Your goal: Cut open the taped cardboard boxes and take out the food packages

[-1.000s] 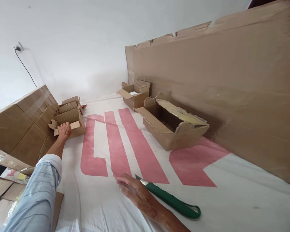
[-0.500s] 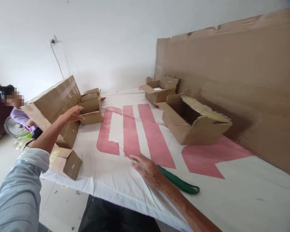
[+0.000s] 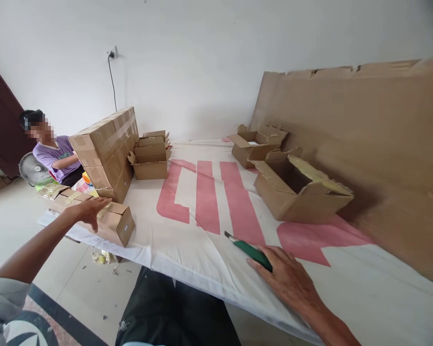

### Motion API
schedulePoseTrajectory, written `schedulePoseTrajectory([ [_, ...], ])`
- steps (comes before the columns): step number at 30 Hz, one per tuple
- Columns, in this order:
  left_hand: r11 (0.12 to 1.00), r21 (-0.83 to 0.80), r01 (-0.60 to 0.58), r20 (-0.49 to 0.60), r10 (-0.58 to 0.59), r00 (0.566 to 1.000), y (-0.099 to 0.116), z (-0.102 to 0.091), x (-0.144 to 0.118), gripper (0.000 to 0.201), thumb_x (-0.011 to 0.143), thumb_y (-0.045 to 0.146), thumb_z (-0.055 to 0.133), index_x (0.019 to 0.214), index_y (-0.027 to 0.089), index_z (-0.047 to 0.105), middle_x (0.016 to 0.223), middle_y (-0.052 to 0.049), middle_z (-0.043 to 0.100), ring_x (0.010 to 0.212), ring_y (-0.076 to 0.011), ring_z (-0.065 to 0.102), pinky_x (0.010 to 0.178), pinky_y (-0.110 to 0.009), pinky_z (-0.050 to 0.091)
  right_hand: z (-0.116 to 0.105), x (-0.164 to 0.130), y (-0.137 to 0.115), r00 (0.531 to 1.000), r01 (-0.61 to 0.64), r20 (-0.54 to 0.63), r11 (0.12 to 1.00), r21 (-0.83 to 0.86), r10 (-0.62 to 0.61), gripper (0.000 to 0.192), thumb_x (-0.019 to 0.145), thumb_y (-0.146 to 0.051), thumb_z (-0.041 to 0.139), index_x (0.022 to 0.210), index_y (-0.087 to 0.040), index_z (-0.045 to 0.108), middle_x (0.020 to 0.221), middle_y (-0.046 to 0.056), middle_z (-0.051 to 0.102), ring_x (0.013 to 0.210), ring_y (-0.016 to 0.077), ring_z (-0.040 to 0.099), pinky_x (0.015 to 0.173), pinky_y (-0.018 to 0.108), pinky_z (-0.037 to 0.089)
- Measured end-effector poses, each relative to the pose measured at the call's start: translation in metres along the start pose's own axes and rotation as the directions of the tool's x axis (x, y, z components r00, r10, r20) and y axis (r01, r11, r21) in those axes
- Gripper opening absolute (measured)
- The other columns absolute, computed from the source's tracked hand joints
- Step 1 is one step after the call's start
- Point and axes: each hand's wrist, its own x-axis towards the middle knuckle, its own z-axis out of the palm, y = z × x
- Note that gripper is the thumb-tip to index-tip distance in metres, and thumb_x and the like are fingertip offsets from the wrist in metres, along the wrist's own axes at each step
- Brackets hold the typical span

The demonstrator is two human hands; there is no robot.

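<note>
My right hand (image 3: pixel 286 274) is closed round the back of a green utility knife (image 3: pixel 251 252), low over the cloth. The knife's narrow blade points away and to the left. My left hand (image 3: pixel 91 211) reaches over a row of small cardboard boxes (image 3: pixel 120 227) at the table's near left edge. Its fingers are stretched out and the thumb hangs down, with nothing held. Yellowish tape runs over these boxes. Whether the left fingers touch the cardboard, I cannot tell.
Behind the left boxes stands a stack of taped cartons (image 3: pixel 111 149). Open boxes (image 3: pixel 151 169) sit beside it. Two more open boxes, a front one (image 3: pixel 292 204) and a rear one (image 3: pixel 243 153), stand near a large cardboard sheet (image 3: pixel 364 134). A person (image 3: pixel 57 149) sits far left.
My right hand has moved right and taken hold of the utility knife, whose blade end now shows. My left hand has come down to the near boxes. The view has shifted left.
</note>
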Motion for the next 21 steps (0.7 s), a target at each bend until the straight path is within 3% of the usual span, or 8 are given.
schedulePoseTrajectory([
  [3, 0.999, 0.008, -0.050, 0.110, 0.048, 0.993, 0.000, 0.011, 0.006, 0.124, 0.055, 0.032, 0.099, 0.165, 0.028, 0.042, 0.171, -0.019, 0.043, 0.157, -0.0444, 0.040, 0.125, -0.054, 0.034, -0.002, 0.000, -0.002, 1.000, -0.005, -0.011, 0.999, -0.034, 0.005, 0.047, 0.092, -0.063, 0.051, 0.108, -0.024, 0.073, 0.109, 0.016, 0.075, 0.105, 0.0376, 0.068, 0.089, 0.050, 0.053],
  [8, 0.993, -0.002, -0.116, 0.028, 0.116, 0.993, 0.021, 0.009, 0.009, 0.104, 0.067, 0.039, 0.093, 0.160, 0.027, 0.048, 0.151, -0.016, 0.058, 0.137, -0.0401, 0.060, 0.118, -0.050, 0.042, -0.004, 0.001, -0.004, 1.000, 0.000, 0.009, 0.997, -0.071, 0.001, 0.039, 0.093, -0.055, 0.051, 0.103, -0.024, 0.073, 0.100, 0.013, 0.074, 0.098, 0.0341, 0.066, 0.088, 0.047, 0.052],
  [12, 0.989, -0.002, -0.147, -0.114, 0.146, 0.983, 0.082, 0.021, 0.005, 0.089, 0.073, 0.056, 0.091, 0.148, 0.024, 0.055, 0.135, -0.017, 0.063, 0.127, -0.0411, 0.062, 0.110, -0.053, 0.044, -0.005, 0.006, -0.020, 0.999, -0.046, -0.016, 0.999, -0.030, 0.045, 0.039, 0.093, -0.056, 0.049, 0.097, -0.024, 0.070, 0.095, 0.012, 0.072, 0.094, 0.0329, 0.067, 0.085, 0.045, 0.052],
  [15, 0.982, -0.076, -0.171, -0.239, 0.149, 0.959, 0.139, 0.031, 0.008, 0.087, 0.074, 0.071, 0.086, 0.141, 0.023, 0.057, 0.130, -0.019, 0.064, 0.124, -0.0434, 0.061, 0.107, -0.057, 0.045, -0.007, 0.018, -0.052, 0.989, -0.144, -0.020, 0.985, 0.095, 0.147, 0.043, 0.093, -0.062, 0.049, 0.103, -0.025, 0.070, 0.095, 0.009, 0.074, 0.087, 0.0301, 0.068, 0.075, 0.040, 0.052],
  [17, 0.962, -0.146, -0.229, -0.285, 0.180, 0.941, 0.165, 0.033, 0.012, 0.086, 0.078, 0.073, 0.082, 0.143, 0.022, 0.056, 0.132, -0.020, 0.065, 0.125, -0.0429, 0.062, 0.107, -0.058, 0.046, -0.008, 0.028, -0.078, 0.977, -0.214, 0.019, 0.958, 0.190, 0.214, 0.048, 0.092, -0.066, 0.050, 0.106, -0.025, 0.070, 0.087, 0.006, 0.074, 0.077, 0.0280, 0.067, 0.069, 0.038, 0.050],
  [19, 0.928, -0.240, -0.285, -0.363, 0.186, 0.913, 0.172, 0.030, 0.013, 0.076, 0.087, 0.066, 0.076, 0.146, 0.023, 0.055, 0.139, -0.018, 0.065, 0.129, -0.0399, 0.062, 0.109, -0.055, 0.048, -0.009, 0.036, -0.099, 0.967, -0.256, 0.057, 0.925, 0.280, 0.250, 0.050, 0.092, -0.067, 0.051, 0.108, -0.023, 0.070, 0.084, 0.005, 0.074, 0.074, 0.0265, 0.066, 0.068, 0.037, 0.050],
  [21, 0.888, -0.353, -0.295, -0.500, 0.087, 0.861, 0.155, 0.029, 0.004, 0.059, 0.096, 0.054, 0.069, 0.145, 0.023, 0.058, 0.144, -0.015, 0.066, 0.132, -0.0350, 0.063, 0.110, -0.049, 0.050, -0.008, 0.040, -0.111, 0.963, -0.267, 0.068, 0.902, 0.340, 0.260, 0.049, 0.092, -0.066, 0.054, 0.106, -0.022, 0.069, 0.084, 0.005, 0.074, 0.077, 0.0258, 0.066, 0.071, 0.036, 0.051],
])
